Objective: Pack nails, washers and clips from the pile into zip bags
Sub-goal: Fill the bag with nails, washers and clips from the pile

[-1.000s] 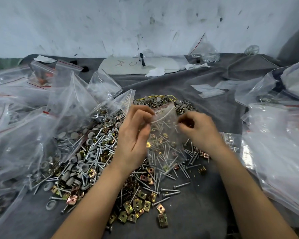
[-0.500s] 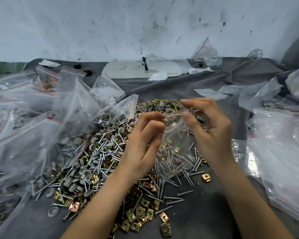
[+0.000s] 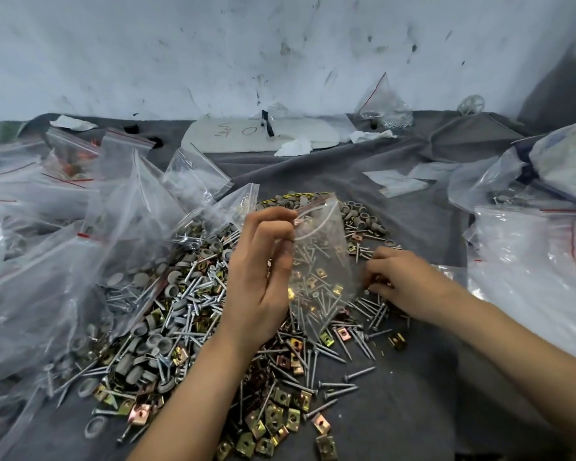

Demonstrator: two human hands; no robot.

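The little clear zip bag (image 3: 323, 247) hangs over the middle of the tabletop (image 3: 413, 410), above the pile (image 3: 193, 304). The left hand (image 3: 263, 281) pinches its top edge by the red strip and holds it up. Nails (image 3: 308, 261) and gold clips (image 3: 320, 272) show through the bag, but I cannot tell if any are inside. The right hand (image 3: 399, 281) lies on the pile's right side, fingers curled down. Its fingertips are hidden, so I cannot tell if it holds anything. More bags (image 3: 47, 277) crowd the left and right edges, cut off.
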